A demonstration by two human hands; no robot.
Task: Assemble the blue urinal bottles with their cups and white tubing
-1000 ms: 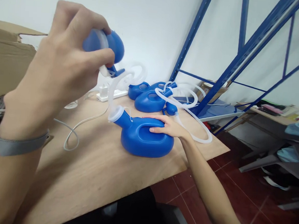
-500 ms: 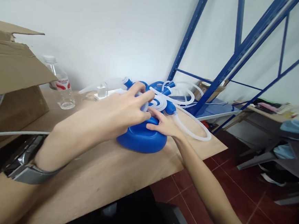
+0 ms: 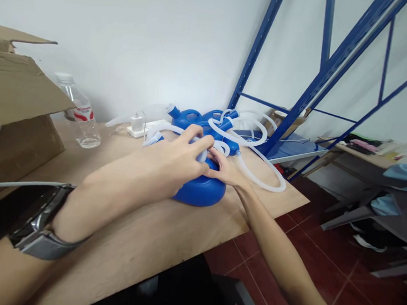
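Observation:
A blue plastic container (image 3: 203, 192) lies on the wooden table (image 3: 154, 242). My left hand (image 3: 178, 162) reaches over it, fingers curled round a coil of translucent white hose (image 3: 201, 156). From the right, my right hand (image 3: 225, 169) rests against the container's top, its thumb close to my left fingers; its other fingers are partly hidden near the hose. Behind both hands are more blue containers (image 3: 188, 118) with looping white hoses (image 3: 258, 178). A blue-ended hose piece (image 3: 154, 139) shows just behind my left hand.
At the left stands an open cardboard box (image 3: 21, 91), beside a clear water bottle (image 3: 82, 119). A white power strip (image 3: 145, 128) with a plug is by the wall. Blue metal shelving (image 3: 294, 112) rises at the right, beyond it a grey chair (image 3: 395, 219).
My left hand has moved slightly right and down with the hose coil, towards my right hand. The blue-ended hose piece behind it has come into sight.

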